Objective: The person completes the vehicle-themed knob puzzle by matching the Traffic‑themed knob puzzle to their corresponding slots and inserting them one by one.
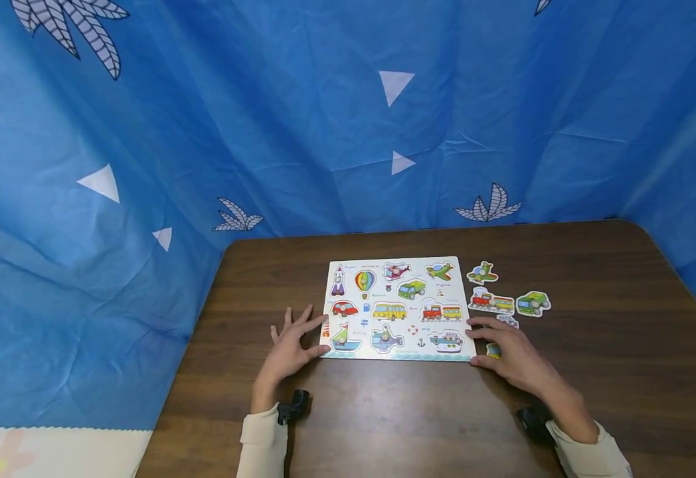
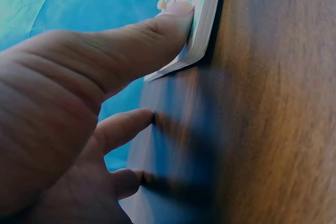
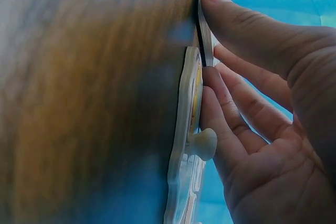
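Centrally, a vehicle puzzle board (image 1: 354, 356) lies on the dark wood-grain tabletop (image 1: 396, 411), between two hands. The left hand (image 1: 286, 353) touches its left edge, thumb at the near corner and the other fingers spread. The right hand (image 1: 518, 358) touches the right edge with thumb and fingertips. Fingers of both are extended, not curled round the board. Right of the board lie a loose fighter-plane cutout (image 1: 482, 273), train cutout (image 1: 492, 301) and green truck cutout (image 1: 533, 303). Nearer the right hand, a ship cutout (image 1: 507, 321) and a yellow-and-blue cutout (image 1: 494, 350) are partly hidden. Behind the table hangs a blue curtain (image 1: 324, 119) patterned with white triangles and leaves.
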The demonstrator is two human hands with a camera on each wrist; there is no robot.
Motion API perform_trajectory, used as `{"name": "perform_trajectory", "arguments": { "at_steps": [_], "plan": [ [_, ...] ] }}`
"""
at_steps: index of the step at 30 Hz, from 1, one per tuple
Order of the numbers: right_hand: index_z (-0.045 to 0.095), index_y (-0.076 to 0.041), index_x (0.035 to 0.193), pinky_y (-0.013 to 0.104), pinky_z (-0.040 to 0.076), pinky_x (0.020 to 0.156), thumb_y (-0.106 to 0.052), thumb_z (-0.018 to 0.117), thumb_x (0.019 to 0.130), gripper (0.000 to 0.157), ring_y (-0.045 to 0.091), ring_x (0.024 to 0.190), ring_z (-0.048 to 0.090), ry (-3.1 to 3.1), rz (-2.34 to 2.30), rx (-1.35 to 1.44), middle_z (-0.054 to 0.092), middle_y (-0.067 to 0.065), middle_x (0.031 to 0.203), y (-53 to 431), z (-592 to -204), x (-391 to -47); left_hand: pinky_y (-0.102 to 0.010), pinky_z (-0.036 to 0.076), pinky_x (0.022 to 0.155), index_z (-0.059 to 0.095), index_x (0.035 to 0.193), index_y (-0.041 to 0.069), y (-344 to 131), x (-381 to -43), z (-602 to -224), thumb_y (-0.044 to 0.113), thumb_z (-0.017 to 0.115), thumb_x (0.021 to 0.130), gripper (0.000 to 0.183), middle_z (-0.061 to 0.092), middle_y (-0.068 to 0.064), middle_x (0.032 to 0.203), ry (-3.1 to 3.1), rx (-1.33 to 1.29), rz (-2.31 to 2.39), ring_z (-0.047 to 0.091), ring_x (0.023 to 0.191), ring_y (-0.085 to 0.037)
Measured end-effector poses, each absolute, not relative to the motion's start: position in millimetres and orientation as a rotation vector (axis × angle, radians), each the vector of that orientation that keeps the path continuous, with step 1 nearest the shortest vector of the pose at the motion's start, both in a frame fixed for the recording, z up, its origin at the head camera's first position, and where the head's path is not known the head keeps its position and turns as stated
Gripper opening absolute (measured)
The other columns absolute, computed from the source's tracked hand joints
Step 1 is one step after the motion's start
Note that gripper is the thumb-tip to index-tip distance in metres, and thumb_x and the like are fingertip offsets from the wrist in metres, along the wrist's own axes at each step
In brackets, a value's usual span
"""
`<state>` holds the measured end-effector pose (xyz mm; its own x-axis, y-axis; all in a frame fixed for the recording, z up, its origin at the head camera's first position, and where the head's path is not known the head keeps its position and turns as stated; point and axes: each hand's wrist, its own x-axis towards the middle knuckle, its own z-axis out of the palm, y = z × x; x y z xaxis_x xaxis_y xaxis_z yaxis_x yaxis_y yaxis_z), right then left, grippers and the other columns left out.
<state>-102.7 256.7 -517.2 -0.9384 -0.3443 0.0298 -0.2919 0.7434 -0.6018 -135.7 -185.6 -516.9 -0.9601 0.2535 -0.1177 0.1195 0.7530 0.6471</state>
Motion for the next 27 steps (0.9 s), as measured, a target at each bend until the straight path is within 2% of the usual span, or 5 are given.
{"name": "perform_trajectory", "arguments": {
  "at_steps": [8, 18, 24, 27],
  "plan": [
    [0.07, -0.007, 0.123, 0.063, 0.043, 0.098, -0.022, 0.085, 0.08, 0.048, 0.042, 0.124, 0.055, 2.87, -0.916, -0.551, 0.059, 0.015, 0.136, 257.8, -515.4, -103.5, -0.08, -0.012, 0.104, 0.056, 0.144, 0.023, -184.8, -134.0, -516.6, 0.033, 0.079, 0.086, 0.064, 0.025, -0.014, 0.164, 2.725, 0.277, 1.03, -0.008, 0.151, -0.05],
    [0.071, -0.006, 0.12, 0.05, 0.053, 0.087, -0.012, 0.087, 0.075, 0.048, 0.034, 0.114, 0.064, 3.004, -0.987, -0.616, 0.065, 0.012, 0.128, 265.5, -514.5, -104.2, -0.081, -0.011, 0.104, 0.057, 0.143, 0.023, -184.1, -136.9, -516.1, 0.032, 0.08, 0.085, 0.064, 0.027, -0.016, 0.163, 2.728, 0.272, 1.024, -0.008, 0.151, -0.051],
    [0.071, -0.006, 0.12, 0.056, 0.051, 0.09, -0.011, 0.087, 0.075, 0.047, 0.038, 0.117, 0.061, 3.014, -1.002, -0.564, 0.065, 0.017, 0.127, 273.1, -507.4, -111.3, -0.08, -0.011, 0.105, 0.056, 0.144, 0.024, -185.2, -138.1, -515.6, 0.033, 0.079, 0.085, 0.064, 0.026, -0.015, 0.164, 2.728, 0.282, 1.0, -0.008, 0.15, -0.051],
    [0.071, -0.006, 0.118, 0.056, 0.052, 0.088, -0.01, 0.085, 0.077, 0.043, 0.038, 0.112, 0.063, 3.011, -1.008, -0.56, 0.065, 0.018, 0.127, 277.0, -504.6, -118.3, -0.08, -0.012, 0.105, 0.056, 0.144, 0.024, -186.3, -138.8, -515.5, 0.034, 0.079, 0.085, 0.064, 0.025, -0.015, 0.164, 2.728, 0.281, 0.999, -0.009, 0.151, -0.051]
  ]
}}
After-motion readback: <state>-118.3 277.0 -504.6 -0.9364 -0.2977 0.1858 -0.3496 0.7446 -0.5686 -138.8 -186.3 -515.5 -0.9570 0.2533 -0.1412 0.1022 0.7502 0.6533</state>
